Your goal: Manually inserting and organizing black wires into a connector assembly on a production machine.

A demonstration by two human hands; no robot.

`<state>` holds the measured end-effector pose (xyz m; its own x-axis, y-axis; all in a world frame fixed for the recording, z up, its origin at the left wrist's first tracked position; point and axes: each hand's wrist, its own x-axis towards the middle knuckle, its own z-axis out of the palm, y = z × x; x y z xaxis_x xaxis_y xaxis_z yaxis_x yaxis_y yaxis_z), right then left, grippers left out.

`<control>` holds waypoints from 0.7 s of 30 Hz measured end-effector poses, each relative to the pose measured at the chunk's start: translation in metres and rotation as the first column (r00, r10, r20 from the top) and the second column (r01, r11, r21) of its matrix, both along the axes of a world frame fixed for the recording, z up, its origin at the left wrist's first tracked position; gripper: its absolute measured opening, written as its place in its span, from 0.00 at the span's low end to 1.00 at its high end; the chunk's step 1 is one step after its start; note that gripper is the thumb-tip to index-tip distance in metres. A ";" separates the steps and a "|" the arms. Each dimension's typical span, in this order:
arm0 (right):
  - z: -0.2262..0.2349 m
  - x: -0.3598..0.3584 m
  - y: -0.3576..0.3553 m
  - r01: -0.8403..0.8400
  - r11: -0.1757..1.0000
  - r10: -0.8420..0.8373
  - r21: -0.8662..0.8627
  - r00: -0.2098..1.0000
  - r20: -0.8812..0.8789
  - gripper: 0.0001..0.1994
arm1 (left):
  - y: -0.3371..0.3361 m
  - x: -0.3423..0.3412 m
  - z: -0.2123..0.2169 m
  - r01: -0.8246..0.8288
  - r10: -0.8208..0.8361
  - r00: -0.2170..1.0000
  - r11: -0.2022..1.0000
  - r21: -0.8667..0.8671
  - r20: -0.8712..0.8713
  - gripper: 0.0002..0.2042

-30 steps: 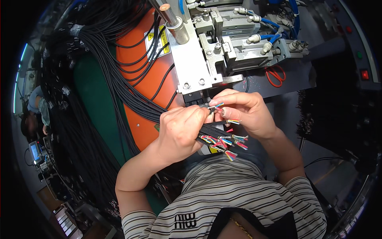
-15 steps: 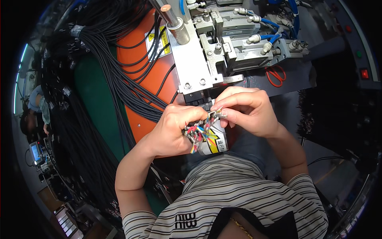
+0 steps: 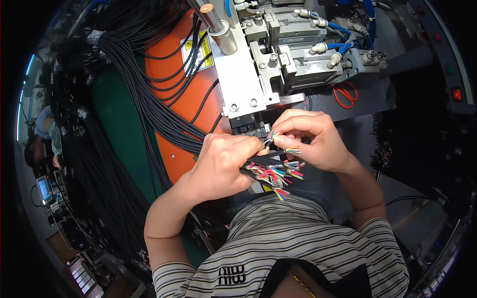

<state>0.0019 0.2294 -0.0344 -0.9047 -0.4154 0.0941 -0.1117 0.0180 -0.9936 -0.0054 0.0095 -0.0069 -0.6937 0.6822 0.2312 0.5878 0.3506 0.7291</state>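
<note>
Left hand (image 3: 223, 166) closed around bundle of black cables (image 3: 258, 166) with stripped coloured wire ends (image 3: 278, 175), right hand (image 3: 310, 139) pinching single wire tips, just below grey metal machine (image 3: 258, 74), red scissors (image 3: 344, 94) beside.

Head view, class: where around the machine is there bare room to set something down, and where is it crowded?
Bare: dark ledge right of the red scissors. Crowded: black cables cover the orange panel; both hands fill the space below the metal block.
</note>
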 end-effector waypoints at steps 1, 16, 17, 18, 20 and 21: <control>0.002 0.000 0.001 -0.024 0.998 0.028 -0.050 0.996 0.080 0.03 | -0.001 -0.001 0.000 0.000 0.000 1.000 1.000 -0.001 0.000 0.12; 0.005 0.003 -0.014 0.348 0.743 0.033 0.572 0.834 -0.551 0.05 | 0.008 0.012 -0.001 -0.199 0.101 0.892 0.963 -0.183 -0.440 0.15; 0.003 0.003 -0.013 0.332 0.764 0.020 0.553 0.845 -0.534 0.05 | 0.007 0.013 -0.001 -0.200 0.103 0.893 0.962 -0.183 -0.438 0.15; 0.002 0.002 -0.013 0.316 0.784 0.007 0.534 0.856 -0.517 0.05 | 0.006 0.015 -0.002 -0.188 0.091 0.906 0.962 -0.200 -0.413 0.20; -0.001 0.003 -0.012 0.300 0.804 -0.005 0.514 0.867 -0.498 0.05 | 0.003 0.016 -0.003 -0.159 0.066 0.930 0.959 -0.234 -0.362 0.29; -0.002 0.003 -0.012 0.296 0.810 -0.007 0.505 0.867 -0.498 0.05 | 0.003 0.016 -0.003 -0.158 0.066 0.930 0.959 -0.234 -0.361 0.29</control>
